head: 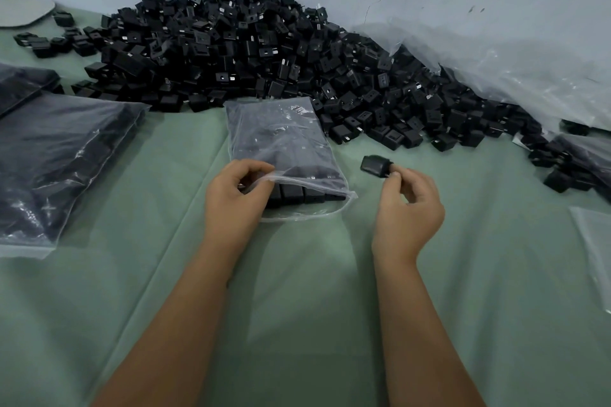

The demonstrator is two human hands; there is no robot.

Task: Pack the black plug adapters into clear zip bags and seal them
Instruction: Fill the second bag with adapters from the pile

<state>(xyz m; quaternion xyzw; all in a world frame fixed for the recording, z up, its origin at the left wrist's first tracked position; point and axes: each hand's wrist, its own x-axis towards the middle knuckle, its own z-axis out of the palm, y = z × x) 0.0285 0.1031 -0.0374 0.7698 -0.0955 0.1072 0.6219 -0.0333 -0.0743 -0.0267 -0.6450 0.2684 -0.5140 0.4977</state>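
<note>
One adapter (375, 166) pinched in right hand (408, 208); left hand (233, 198) gripping one open zip bag (284, 149).

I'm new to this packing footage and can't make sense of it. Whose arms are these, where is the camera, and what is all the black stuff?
There is no machine here: a person works with bare hands, and the single camera sits on their head, looking forward and down. The left hand pinches the open mouth of a clear zip bag that already holds black plug adapters. The right hand pinches one adapter just to the right of the bag's mouth, not yet inside. Behind, a big pile of loose adapters lies on the green cloth against the wall. At the left lies a larger filled bag.
</note>
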